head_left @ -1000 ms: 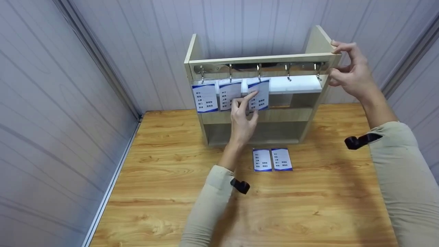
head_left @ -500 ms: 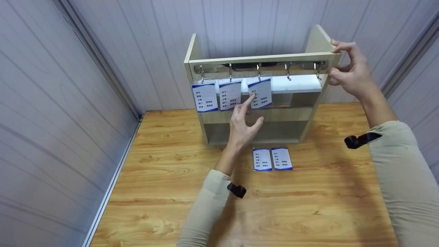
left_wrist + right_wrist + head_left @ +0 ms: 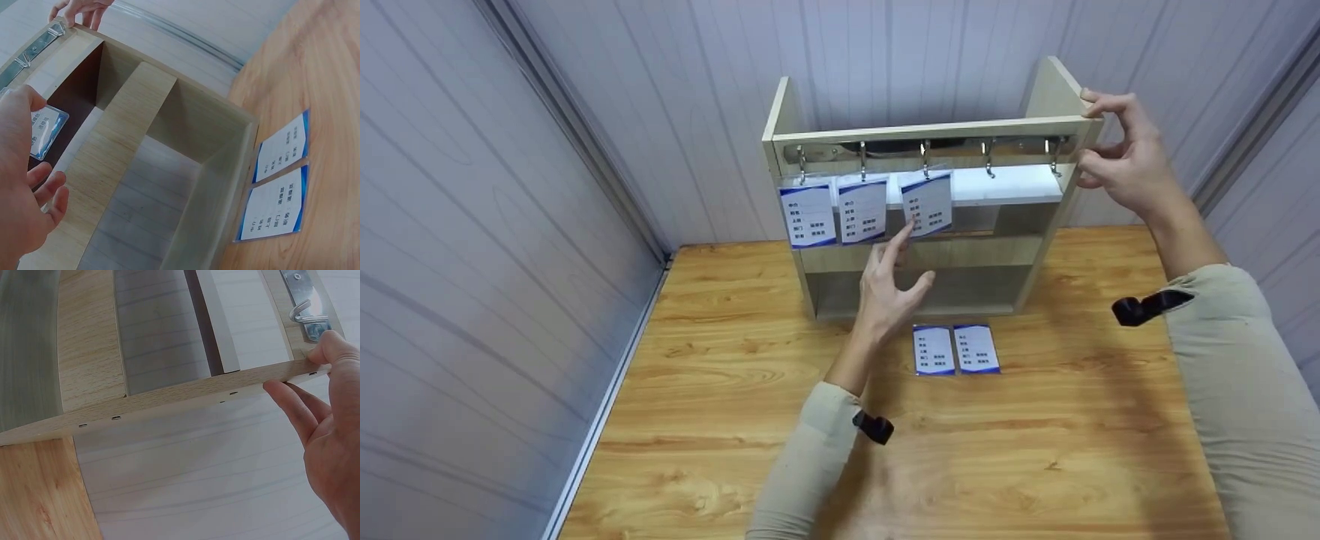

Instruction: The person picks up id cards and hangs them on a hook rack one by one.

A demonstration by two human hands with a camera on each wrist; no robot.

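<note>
**Hand at the third hanging card, other hand steadying the shelf**

A wooden table (image 3: 720,390) is carrying a small wooden shelf unit (image 3: 930,259) that is standing against the grey panel wall (image 3: 675,90). Under the top board of the unit a metal hook rail (image 3: 930,150) is running. Three badge cards are hanging side by side from the left hooks, and the two right hooks are showing free.

The right hand (image 3: 1121,161) is gripping the upper right corner of the shelf unit, with the fingers curled over the top edge and the thumb against the side board.

The left hand (image 3: 889,289) is standing in front of the middle shelf with loose, spread fingers, holding nothing. Its forefinger is reaching up to the lower edge of the third hanging card (image 3: 928,204); I cannot tell if it is touching it.

Two more cards (image 3: 955,349) are lying flat on the table, just before the unit and near the left wrist.
</note>
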